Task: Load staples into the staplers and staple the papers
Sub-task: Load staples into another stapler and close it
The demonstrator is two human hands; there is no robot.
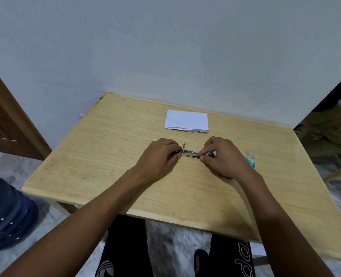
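The stapler (pixel 189 153) sits low over the table (pixel 125 176) and spans the gap between the two hands. The left hand (pixel 161 154) has its fingers curled round the stapler's left end. The right hand (pixel 223 156) pinches the right end between thumb and forefinger, with the other fingers folded in.

The step looks like loading. The metal channel appears exposed, and a short metal part stands upright just beside the left fingertips. Whether a strip already sits in the channel is too small to tell.

To do this well, I judge the left hand should act as the anchor and hold the body steady. The right hand does the fine work: seat the strip legs-down and flat in the channel, then close it without forcing. A tilted strip would likely jam. Spare strips (pixel 249 153) and a staple box (pixel 251 162) lie just beside the right hand on its outer side, the box partly hidden by it, so a fresh strip is a short reach.

The stapler's long axis runs left to right, from hand to hand, across the person's front. I cannot tell which end is the nose, because fingers cover both ends. The papers (pixel 186 120) lie ahead, past the hands and well apart from the stapler.
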